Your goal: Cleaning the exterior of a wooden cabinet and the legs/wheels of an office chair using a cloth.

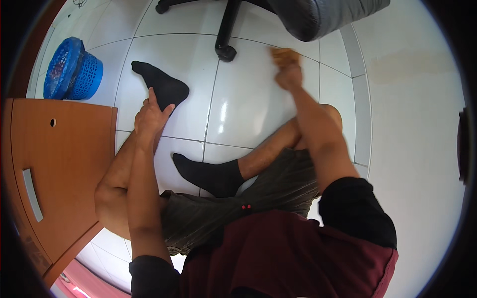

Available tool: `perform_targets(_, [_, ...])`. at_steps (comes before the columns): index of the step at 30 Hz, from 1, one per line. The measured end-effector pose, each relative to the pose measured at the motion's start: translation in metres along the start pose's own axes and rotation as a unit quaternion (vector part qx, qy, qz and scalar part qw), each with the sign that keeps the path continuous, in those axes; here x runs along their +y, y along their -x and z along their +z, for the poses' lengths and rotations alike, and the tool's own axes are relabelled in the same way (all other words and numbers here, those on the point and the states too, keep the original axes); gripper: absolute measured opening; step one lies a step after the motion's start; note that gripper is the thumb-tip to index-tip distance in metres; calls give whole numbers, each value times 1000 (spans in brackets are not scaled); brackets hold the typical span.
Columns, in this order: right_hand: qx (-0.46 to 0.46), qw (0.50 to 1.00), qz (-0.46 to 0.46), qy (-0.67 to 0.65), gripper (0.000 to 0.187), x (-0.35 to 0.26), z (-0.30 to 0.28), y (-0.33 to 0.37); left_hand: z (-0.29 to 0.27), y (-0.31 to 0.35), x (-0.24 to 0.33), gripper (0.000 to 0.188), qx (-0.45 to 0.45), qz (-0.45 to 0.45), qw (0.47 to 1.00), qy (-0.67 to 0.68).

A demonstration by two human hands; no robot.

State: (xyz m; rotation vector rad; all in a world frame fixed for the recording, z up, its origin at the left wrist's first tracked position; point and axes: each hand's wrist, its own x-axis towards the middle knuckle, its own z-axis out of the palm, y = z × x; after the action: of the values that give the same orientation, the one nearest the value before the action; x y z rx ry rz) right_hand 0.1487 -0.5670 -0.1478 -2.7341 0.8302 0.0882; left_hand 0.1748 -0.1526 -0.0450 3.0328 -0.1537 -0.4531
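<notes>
My right hand [290, 76] is closed on an orange-brown cloth [285, 56], which appears pressed to the white floor tiles [246, 84] below the office chair. Both the hand and the cloth are blurred, so the fold of the cloth is hard to make out. Over the ankle of my left foot lies my left hand [153, 116], thumb and forefinger spread, touching the black sock [164, 85]. A second black sock [211, 175] covers my other foot, which is drawn in on the floor.
A black chair base [228, 30] with casters and a dark padded seat [318, 17] stand ahead. At left are a blue perforated wastebasket [87, 74] with a bag and a brown wooden cabinet [64, 164]. A pale wall [412, 149] runs along the right.
</notes>
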Motion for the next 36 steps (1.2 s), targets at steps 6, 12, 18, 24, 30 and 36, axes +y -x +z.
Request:
perform_targets(6, [56, 984, -70, 154, 35, 21, -13, 15, 0, 0, 12, 86, 4, -19, 1000, -13])
perform_targets(12, [-21, 947, -319, -24, 38, -86, -6, 82, 13, 4, -1, 78, 40, -17, 999, 17])
perform_targets(18, [-242, 906, -82, -336, 39, -80, -43, 69, 27, 0, 5, 46, 269, 105, 951, 113])
perform_targets(24, [-280, 560, 54, -778, 41, -44, -103, 64, 34, 6, 48, 28, 309, 172, 903, 243])
perform_targets(30, [-338, 343, -36, -875, 47, -37, -113, 77, -4, 27, 116, 22, 164, 221, 827, 491])
perform_targets(36, [-349, 330, -72, -874, 53, -41, -113, 83, -22, 53, 170, 25, 160, 235, 797, 533])
